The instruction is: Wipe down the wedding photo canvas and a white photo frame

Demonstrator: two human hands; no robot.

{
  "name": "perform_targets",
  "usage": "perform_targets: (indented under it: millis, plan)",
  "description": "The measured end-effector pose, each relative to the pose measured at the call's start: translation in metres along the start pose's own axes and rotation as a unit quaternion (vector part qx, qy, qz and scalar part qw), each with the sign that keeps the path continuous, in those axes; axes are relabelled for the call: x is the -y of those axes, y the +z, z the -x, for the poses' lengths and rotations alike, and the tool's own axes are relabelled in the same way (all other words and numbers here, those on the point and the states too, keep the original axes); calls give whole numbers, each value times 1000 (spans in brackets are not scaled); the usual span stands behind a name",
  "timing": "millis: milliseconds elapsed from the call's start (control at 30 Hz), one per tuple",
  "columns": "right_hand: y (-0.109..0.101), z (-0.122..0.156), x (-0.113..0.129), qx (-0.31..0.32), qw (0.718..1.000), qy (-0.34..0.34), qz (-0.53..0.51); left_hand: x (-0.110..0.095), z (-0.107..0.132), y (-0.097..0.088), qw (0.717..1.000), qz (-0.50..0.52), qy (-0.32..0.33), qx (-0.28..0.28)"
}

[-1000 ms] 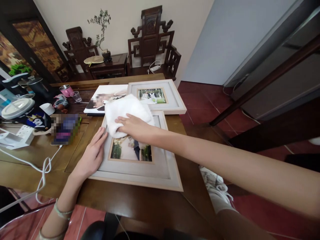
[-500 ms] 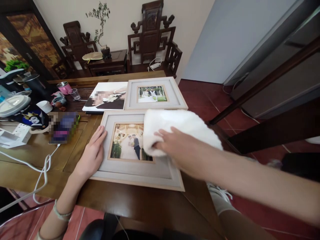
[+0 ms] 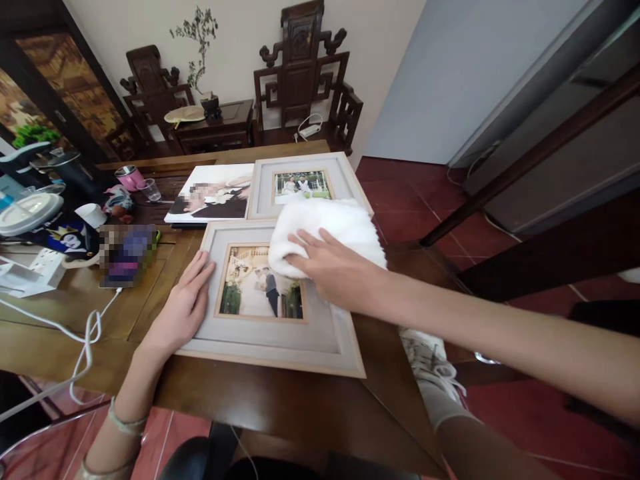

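On the brown wooden table (image 3: pixel 235 399), the rectangular pale-wood picture frame with a grey mat (image 3: pixel 270 339) is lying flat, its photo (image 3: pixel 253 287) facing up. Left hand (image 3: pixel 181 312) is bracing the left side — fingers lying close together along the edge, clear of the photo. Right hand (image 3: pixel 330 267) is holding the fluffy white cloth (image 3: pixel 345 223) over the frame's upper right corner; fingers are resting slightly spread on top, thumb side tucking into the fold. The cloth's underside is hidden, so pressure can't be told.

Looks like a wiping pass. Doing it well would mean the palm flattening the cloth, pressure staying light and even, strokes overlapping and following the border into the corner. Left hand should be pressing down rather than sideways, since the frame could be sliding on smooth wood. Watch the far side — in view the cloth is overlapping the second pale-wood frame (image 3: pixel 263 190), touching or not can't be told; a long stroke could be nudging it.
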State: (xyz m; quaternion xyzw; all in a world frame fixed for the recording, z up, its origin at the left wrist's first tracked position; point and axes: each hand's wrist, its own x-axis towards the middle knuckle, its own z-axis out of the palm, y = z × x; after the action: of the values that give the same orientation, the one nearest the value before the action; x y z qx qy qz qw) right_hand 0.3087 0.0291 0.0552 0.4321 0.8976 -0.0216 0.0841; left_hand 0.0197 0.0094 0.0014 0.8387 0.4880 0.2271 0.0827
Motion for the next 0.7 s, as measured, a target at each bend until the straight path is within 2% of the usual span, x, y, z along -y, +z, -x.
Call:
perform_targets:
  millis: [67, 133, 200, 333, 433, 500, 567, 700]
  plan:
    - [5, -12, -6, -15, 1000, -5, 9, 0, -1, 1, 1000, 2, -1, -12]
    - [10, -11, 1, -21, 1000, -2, 17, 0, -1, 2, 1000, 3, -7, -22]
    - [12, 2, 21, -9, 1000, -1, 13, 0, -2, 4, 1000, 3, -10, -26]
    - [5, 41, 67, 63, 996, -45, -42, 0, 0, 4, 1000, 4, -13, -25]
    - [-4, 61, 83, 90, 989, -89, -82, 0, 2, 3, 999, 10, -20, -23]
    - [-5, 61, 80, 79, 987, -103, -99, -1, 2, 2, 999, 12, -24, -20]
    - [-2, 51, 68, 47, 990, -92, -96, -2, 2, 1, 1000, 11, -22, -13]
    - [10, 7, 23, -27, 998, -45, -45, -4, 1, -1, 1000, 15, -18, -6]
